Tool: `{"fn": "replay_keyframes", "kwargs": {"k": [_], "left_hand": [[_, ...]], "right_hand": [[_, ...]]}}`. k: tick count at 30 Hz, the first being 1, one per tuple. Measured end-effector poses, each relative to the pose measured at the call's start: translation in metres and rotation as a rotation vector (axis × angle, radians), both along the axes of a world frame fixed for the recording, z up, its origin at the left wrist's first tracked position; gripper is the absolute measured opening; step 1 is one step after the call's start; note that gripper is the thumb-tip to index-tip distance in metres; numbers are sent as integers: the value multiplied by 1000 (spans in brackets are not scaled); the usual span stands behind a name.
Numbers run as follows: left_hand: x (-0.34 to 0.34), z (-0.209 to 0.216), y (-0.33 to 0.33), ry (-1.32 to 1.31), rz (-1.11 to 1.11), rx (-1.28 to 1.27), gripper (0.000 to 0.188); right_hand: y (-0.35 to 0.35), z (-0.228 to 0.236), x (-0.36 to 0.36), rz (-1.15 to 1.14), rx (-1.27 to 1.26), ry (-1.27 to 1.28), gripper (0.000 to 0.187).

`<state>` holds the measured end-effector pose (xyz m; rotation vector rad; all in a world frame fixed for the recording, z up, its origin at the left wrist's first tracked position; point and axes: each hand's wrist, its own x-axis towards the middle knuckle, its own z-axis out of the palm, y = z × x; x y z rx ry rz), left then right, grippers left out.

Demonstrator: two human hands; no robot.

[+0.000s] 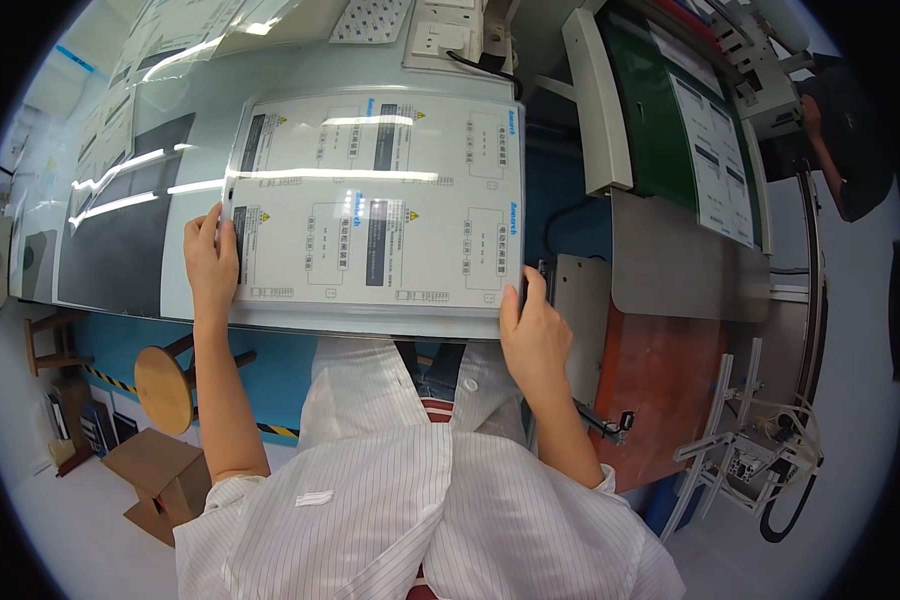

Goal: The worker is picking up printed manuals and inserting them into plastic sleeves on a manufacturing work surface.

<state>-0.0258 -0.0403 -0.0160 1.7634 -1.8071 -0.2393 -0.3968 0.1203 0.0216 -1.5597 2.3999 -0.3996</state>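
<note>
A stack of glossy white printed sheets (436, 245) lies in front of me at the near edge of the glass-topped table (205, 130). Black diagrams, dark text blocks, blue marks and small yellow warning triangles cover the top sheet. My left hand (213, 262) holds the stack's left edge, thumb on the near side of the fingers. At the lower right corner, my right hand (535, 330) grips the other edge between thumb and fingers. Some fingertips of both hands are hidden at the stack's sides.
Right of the table stands a machine with a green conveyor belt (635, 110), carrying a printed sheet (712, 155). A metal plate (685, 260) extends from its near end. A dark sheet (120, 215) lies to the left. Below are a wooden stool (163, 390) and cardboard box (160, 470). Another person's arm (822, 150) shows far right.
</note>
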Motion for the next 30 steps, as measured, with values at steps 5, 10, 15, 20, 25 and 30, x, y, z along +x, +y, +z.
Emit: {"fn": "replay_keyframes", "kwargs": {"k": [5, 10, 15, 20, 25, 30], "left_hand": [[12, -7, -7, 114, -113, -16, 31], [40, -31, -7, 174, -113, -40, 33], [31, -30, -9, 157, -98, -72, 34], [23, -28, -9, 166, -61, -68, 33], [19, -23, -4, 185, -45, -51, 33], [17, -17, -1, 187, -21, -43, 32]], "right_hand": [[-3, -1, -72, -153, -396, -752, 45], [-4, 13, -159, -528, -820, -1110, 58], [5, 8, -256, -887, -1053, -1167, 66], [-6, 12, -325, -1012, -1039, -1501, 70], [-19, 21, -352, -1057, -951, -1638, 62], [-20, 31, -362, -1018, -909, -1666, 56]]}}
